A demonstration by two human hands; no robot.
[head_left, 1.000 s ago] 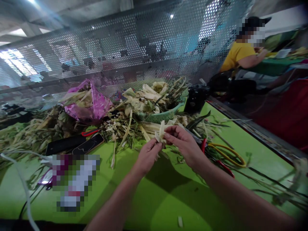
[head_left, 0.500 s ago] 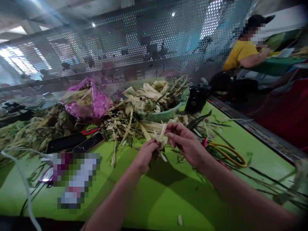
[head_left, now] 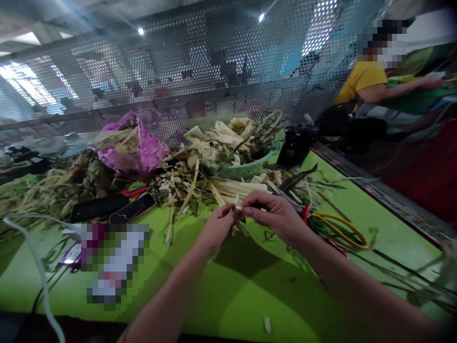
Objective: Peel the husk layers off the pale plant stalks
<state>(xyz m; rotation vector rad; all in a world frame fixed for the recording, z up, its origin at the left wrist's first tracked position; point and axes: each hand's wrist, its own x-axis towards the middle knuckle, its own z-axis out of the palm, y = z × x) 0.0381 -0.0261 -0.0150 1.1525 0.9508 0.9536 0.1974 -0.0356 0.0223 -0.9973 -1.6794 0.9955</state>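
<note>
Over the green table (head_left: 250, 295), my left hand (head_left: 217, 228) is closed in a pinch on a small bundle of pale dried husk strips (head_left: 237, 202). Their ends poke out above and below the fingers. My right hand (head_left: 276, 216) meets it, thumb and forefinger pinching the same strips from the right; the fingertips hide most of the bundle. Just behind the hands lie longer pale husk strips (head_left: 232, 188). To the right of my right hand, red-handled scissors (head_left: 305, 213) lie by a yellow loop (head_left: 339, 231).
A green basket (head_left: 239, 170) heaped with dried plant matter stands at the back, beside a pink plastic bag (head_left: 150, 150). Two phones (head_left: 132, 209) and a white cable (head_left: 39, 271) lie left. A perforated metal screen (head_left: 171, 81) rises behind. A person in yellow (head_left: 371, 81) sits at right.
My right hand has moved in to my left, its fingertips now closing on the strips. The strip that stood up between my hands is now mostly covered. The person at right has reached forward.
</note>
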